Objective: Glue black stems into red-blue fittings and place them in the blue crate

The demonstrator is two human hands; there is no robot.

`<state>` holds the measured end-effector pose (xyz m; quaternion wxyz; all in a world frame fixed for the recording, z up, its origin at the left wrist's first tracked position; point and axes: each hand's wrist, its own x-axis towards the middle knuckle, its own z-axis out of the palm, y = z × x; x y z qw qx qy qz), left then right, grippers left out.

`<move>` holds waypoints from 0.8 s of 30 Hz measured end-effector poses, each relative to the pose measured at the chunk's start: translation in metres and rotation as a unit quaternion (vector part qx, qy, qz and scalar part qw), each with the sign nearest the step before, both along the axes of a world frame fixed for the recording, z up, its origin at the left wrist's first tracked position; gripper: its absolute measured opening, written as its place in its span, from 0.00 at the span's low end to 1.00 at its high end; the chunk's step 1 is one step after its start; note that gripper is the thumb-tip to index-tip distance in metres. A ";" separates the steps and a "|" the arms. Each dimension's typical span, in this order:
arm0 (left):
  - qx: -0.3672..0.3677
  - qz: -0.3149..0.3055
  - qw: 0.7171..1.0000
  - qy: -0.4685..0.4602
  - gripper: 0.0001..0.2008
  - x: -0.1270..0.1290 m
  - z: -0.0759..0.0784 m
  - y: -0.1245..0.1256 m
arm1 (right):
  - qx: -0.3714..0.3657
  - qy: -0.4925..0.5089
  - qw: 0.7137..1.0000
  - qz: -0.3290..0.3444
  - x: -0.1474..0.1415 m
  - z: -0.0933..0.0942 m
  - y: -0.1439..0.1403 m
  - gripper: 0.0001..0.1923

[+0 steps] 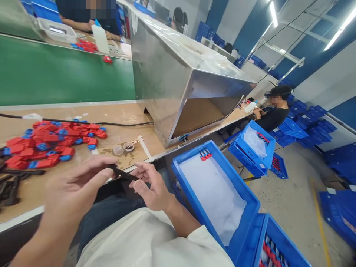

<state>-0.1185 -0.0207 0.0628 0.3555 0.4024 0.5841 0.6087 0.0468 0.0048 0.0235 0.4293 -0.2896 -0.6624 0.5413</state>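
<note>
Between my two hands, just past the table's front edge, is a slim black plastic part [124, 173]. My left hand [80, 181] pinches one end of it between thumb and fingers. At the other end, the thumb and fingertips of my right hand [151, 185] close on it. A heap of red and blue plastic parts [47, 142] lies on the table to the left, beyond my left hand. More black parts [11, 187] like the held one lie at the left edge. Two small cups [128, 147] stand beyond my hands, one with dark contents and sticks across it.
A metal hood [164, 78] stands on the table ahead. To my right, a blue crate [217, 193] lined with white sheet holds several red-and-black pieces [205, 155]. Another blue crate [271, 226] sits nearer. Co-workers sit across the green belt [63, 70] and farther right.
</note>
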 end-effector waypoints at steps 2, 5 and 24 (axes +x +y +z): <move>-0.012 -0.008 0.997 -0.074 0.12 0.008 -0.007 0.006 | 0.005 -0.015 0.999 -0.029 0.004 0.002 -0.006 0.31; -0.051 -0.067 0.988 -0.127 0.15 0.023 -0.016 0.012 | 0.019 -0.060 0.995 -0.082 0.008 0.001 -0.016 0.26; -0.081 -0.144 0.984 -0.071 0.21 0.058 -0.047 0.006 | 0.116 -0.192 0.947 -0.229 0.041 -0.011 -0.034 0.20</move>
